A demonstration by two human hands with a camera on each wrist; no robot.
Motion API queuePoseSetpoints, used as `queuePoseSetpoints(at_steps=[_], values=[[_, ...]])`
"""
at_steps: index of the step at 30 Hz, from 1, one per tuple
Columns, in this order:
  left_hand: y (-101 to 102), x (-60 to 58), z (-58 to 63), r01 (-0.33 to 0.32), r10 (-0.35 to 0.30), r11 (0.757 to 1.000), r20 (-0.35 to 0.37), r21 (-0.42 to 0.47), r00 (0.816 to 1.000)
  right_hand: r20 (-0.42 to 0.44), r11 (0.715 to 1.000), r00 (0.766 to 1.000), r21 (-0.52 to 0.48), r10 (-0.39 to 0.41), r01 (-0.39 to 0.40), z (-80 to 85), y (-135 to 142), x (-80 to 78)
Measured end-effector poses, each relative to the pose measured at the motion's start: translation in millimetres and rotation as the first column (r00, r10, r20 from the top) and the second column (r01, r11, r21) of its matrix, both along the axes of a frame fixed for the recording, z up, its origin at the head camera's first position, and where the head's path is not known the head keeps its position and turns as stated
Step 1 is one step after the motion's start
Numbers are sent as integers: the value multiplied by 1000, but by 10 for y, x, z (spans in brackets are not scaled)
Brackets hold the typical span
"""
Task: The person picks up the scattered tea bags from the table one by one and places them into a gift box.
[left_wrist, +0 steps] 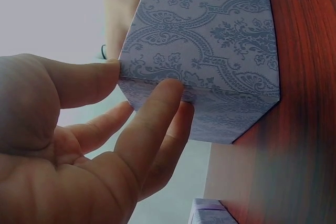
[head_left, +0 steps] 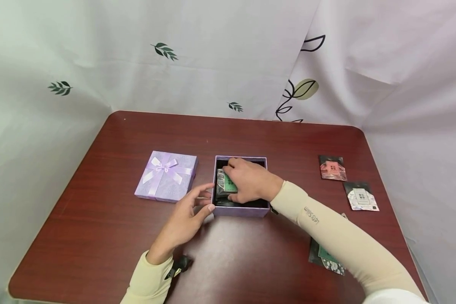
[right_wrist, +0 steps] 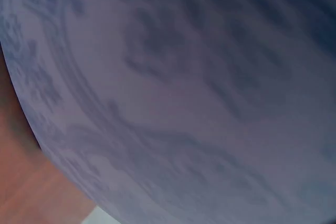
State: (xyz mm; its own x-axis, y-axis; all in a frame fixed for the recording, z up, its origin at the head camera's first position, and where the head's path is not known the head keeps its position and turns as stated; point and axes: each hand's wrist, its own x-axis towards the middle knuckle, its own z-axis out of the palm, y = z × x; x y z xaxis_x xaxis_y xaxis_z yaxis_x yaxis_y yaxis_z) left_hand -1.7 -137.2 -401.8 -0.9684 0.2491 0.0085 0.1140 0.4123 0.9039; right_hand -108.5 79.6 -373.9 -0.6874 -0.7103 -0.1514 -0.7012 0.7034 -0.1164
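A purple patterned gift box stands without its lid on the table, its inside black. Within it lies a flat black packet with a green label, partly hidden by my right hand. That hand reaches over the box's right wall and holds the packet, thumb at the near edge and fingers at the far edge. My left hand rests its thumb and fingertips against the left wall of the box, fingers fairly straight. The right wrist view is filled by the box's patterned side, blurred and close.
Left of the box lies its purple lid with a ribbon bow. Toward the table's right edge are a packet with a red label and one with a white label. A green-labelled packet lies partly under the right forearm.
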Motion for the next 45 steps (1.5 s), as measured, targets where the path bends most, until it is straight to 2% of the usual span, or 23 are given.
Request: queuePoseSetpoints(at_steps=[11,23,28,34,40,45], values=[[15,-6,-8,14,-13,1000,-38,21,999,28,1000,1000,27,-8,8,-146,-47,-13],[10,-7,-11,7,-7,1000,-17,7,1000,44,1000,999,26,7,-8,-194,-64,0],[18,-3,-26,4,-4,1000,-15,9,1000,30,1000,999,2,19,-20,-134,-33,26],[27,-4,-32,5,-5,1000,-3,7,1000,3,995,999,-89,40,-40,19,117,93],[18,-1,-31,4,-4,1000,10,13,1000,-10,980,999,-192,51,-52,196,373,160],[4,4,-33,-3,3,1000,13,6,1000,-8,964,1000,-264,24,-25,351,669,199]])
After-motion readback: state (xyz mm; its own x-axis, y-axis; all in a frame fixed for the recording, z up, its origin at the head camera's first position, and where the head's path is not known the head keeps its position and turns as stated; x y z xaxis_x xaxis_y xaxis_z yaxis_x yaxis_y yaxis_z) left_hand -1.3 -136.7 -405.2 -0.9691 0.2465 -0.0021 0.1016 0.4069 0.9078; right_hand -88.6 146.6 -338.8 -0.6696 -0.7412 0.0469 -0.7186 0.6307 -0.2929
